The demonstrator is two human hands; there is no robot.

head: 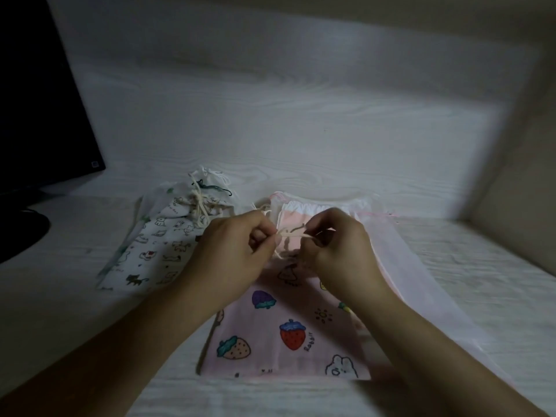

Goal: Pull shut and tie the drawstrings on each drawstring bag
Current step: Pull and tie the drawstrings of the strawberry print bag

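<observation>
On the white table (301, 145), over the pink strawberry bag (279, 335), the left hand (237, 251) and right hand (337, 248) each pinched an end of its cream drawstring (293, 233), while a tied animal-print bag (162, 239) lay just left.

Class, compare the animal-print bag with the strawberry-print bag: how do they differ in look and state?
The animal-print bag is white, and its cream cord is already knotted; the strawberry-print bag is pink, and both hands pinch its cord. The animal-print bag lies untouched to the left; the strawberry-print bag lies under the left hand and right hand. Both are printed cloth.
</observation>
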